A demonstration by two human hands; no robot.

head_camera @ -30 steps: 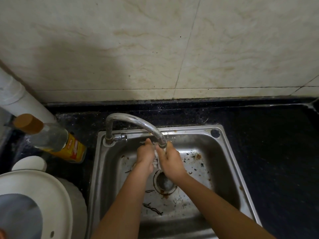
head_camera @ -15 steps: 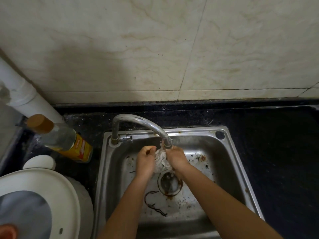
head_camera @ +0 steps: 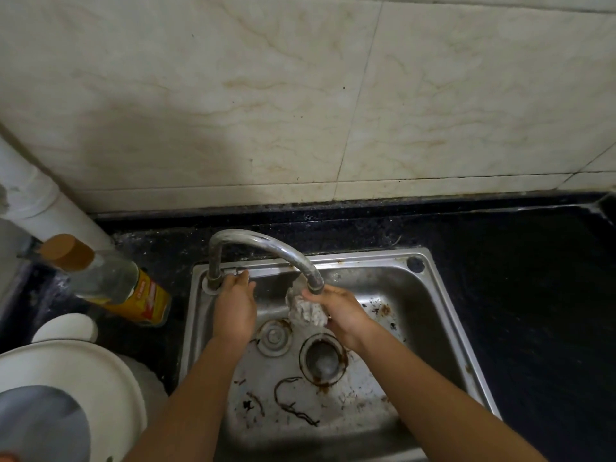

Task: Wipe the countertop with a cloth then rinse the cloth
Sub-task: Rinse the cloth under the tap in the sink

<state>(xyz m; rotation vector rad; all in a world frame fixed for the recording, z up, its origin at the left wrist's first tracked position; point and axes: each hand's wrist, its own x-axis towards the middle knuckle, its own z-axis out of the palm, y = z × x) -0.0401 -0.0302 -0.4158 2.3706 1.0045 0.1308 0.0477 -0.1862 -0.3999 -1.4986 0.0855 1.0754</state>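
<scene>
Our left hand (head_camera: 234, 306) has let go of the cloth (head_camera: 306, 311) and gone to the far left corner of the sink (head_camera: 445, 296). Half a second back, both hands were wringing the cloth together under the spout. That hand's fingers now reach out to the small lever at the foot of the faucet (head_camera: 266, 243), but we cannot tell whether they pinch the lever or only touch it. Our right hand (head_camera: 341, 316) alone keeps the cloth, fingers curled round the wet bundle and holding it right under the spout mouth, above the open drain (head_camera: 322, 358). The metal plug (head_camera: 275, 336) lies just left of the drain on the sink floor, among dark scraps.

We judge the rinse is close to done. The reach for the lever looks like a move to shut off or adjust the water, though the flow itself is too faint for us to read. The black worktop (head_camera: 533, 295) around the sink carries a yellow-labelled bottle (head_camera: 115, 288) near its left edge.
</scene>
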